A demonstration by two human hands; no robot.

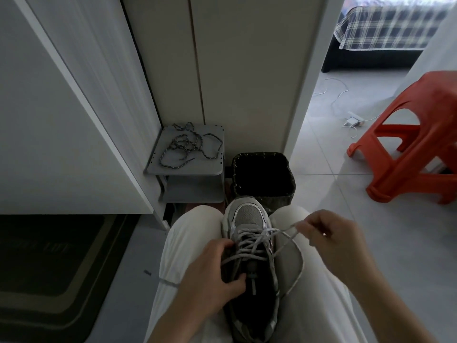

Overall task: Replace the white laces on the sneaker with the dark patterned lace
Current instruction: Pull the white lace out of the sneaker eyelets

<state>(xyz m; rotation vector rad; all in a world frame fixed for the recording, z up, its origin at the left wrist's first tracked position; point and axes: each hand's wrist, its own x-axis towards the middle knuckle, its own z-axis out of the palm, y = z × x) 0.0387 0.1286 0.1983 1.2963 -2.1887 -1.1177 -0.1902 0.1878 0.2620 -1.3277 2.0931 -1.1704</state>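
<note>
Between the thighs (193, 233), sneaker (249, 269) lengthwise, toe farthest away.

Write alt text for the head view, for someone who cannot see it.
A seated person holds a grey sneaker on their lap, left hand gripping its side, right hand pinching the white lace out to the side. The dark patterned lace lies tangled on a small grey shelf ahead, beside a black bin.

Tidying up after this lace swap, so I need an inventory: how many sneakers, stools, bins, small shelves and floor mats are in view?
sneaker: 1
orange stool: 1
bin: 1
grey shelf: 1
floor mat: 1
Total: 5
</note>
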